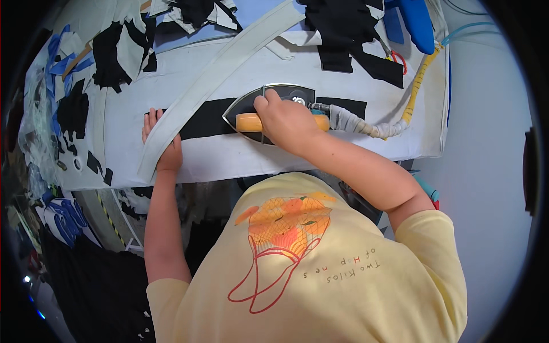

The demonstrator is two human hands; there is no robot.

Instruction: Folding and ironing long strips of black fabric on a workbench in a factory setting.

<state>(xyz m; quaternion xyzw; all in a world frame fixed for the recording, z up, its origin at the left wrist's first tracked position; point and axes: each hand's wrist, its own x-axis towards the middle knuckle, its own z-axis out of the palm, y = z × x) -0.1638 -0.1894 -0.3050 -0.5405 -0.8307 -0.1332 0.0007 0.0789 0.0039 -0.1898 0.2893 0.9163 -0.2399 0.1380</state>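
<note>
My right hand [289, 123] is wrapped round the wooden handle of a steam iron [247, 108], whose pointed tip faces left. The iron rests on a long black fabric strip [200, 119] lying across the white padded table [211, 163]. At the strip's left end, my left hand [170, 155] lies flat with fingers stretched out. A long white band [200, 98] runs diagonally over the left hand and hides part of it.
Black fabric pieces [343, 34] lie at the back, beside red-handled scissors [396, 57] and a blue object [416, 26]. The iron's wrapped hose [420, 80] trails right. More black scraps [73, 108] and clear plastic [37, 126] are at left.
</note>
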